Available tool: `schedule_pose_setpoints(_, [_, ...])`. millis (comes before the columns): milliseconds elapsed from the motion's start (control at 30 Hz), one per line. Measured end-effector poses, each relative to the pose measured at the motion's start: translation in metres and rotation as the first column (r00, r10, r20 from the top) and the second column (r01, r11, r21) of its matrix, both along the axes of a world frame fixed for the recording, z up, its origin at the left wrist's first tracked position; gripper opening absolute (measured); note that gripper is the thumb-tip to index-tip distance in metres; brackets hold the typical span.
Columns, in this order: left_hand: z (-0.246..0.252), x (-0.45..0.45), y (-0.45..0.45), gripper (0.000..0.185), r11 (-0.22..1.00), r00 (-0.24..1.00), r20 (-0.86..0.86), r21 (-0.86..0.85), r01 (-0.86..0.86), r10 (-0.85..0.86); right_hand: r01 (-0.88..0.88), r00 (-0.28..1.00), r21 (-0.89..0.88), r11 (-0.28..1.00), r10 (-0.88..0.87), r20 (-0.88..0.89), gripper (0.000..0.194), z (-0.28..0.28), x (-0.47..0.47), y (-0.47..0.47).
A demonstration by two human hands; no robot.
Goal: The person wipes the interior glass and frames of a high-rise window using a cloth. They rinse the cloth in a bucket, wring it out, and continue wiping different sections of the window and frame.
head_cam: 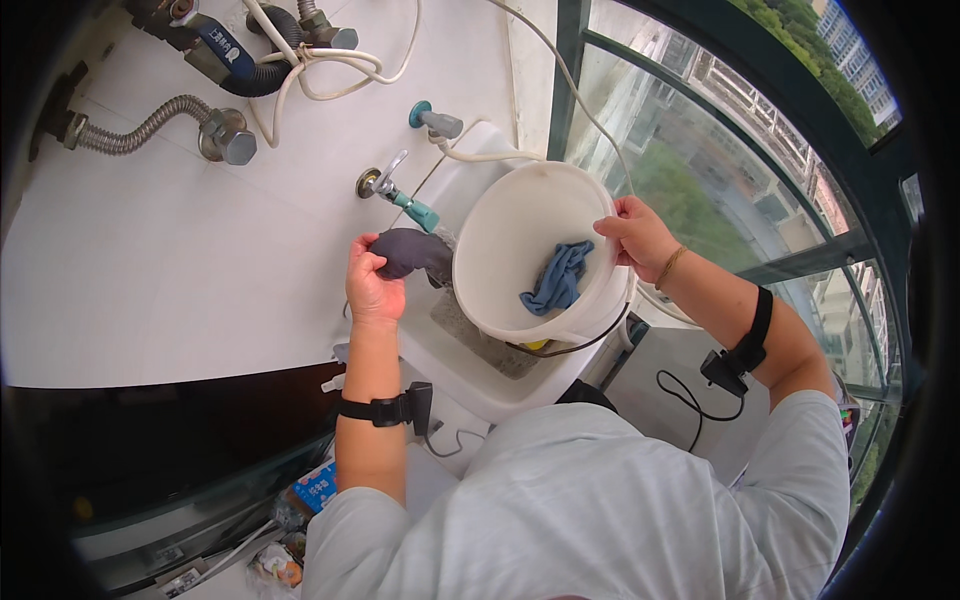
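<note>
My right hand [634,238] grips the rim of a white plastic bucket [502,225], which is tilted over a white laundry sink [420,352]. A crumpled blue cloth [559,279] lies inside the bucket. In my left hand [375,281] is a dark purple-grey cloth [411,252], held just left of the bucket and below the tap. The wall tap [384,180] has a chrome lever and a teal spout end [417,213]. Splashing water shows near the spout, partly hidden by the dark cloth and the bucket. A black wire handle [570,349] hangs under the bucket's near side.
A ribbed washboard surface [480,337] shows in the sink. A second tap [442,124] feeds a pale hose [495,156]. Metal pipes [150,124] and a looped white cable [337,56] occupy the upper left wall. Windows [697,150] border the right; a grey appliance top [652,375] stands below them.
</note>
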State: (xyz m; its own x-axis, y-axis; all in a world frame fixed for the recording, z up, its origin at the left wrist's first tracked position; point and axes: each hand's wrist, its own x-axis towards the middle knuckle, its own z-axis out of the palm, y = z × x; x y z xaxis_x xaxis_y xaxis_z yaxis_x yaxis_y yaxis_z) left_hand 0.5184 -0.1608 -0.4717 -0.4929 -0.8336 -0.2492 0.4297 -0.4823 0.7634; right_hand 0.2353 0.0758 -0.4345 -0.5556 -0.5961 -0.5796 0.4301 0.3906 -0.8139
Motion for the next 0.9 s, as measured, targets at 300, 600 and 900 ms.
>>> schedule_pose_setpoints(300, [0.132,-0.002,0.039,0.037,0.98,0.977,-0.139,-0.135,0.144,-0.163,-0.071,0.997,0.043,0.997,0.071,0.007,0.029,-0.061,0.038,-0.041])
schedule_pose_setpoints(600, [0.031,-0.052,0.061,0.036,0.837,0.821,0.163,0.088,0.54,-0.547,-0.014,0.998,-0.011,1.0,0.015,0.067,0.024,-0.067,0.027,-0.034])
schedule_pose_setpoints(900, [-0.085,0.01,0.023,0.026,0.986,0.856,0.514,0.161,-0.043,-0.047,0.121,0.987,-0.044,0.992,-0.115,0.116,0.031,-0.044,-0.008,0.009])
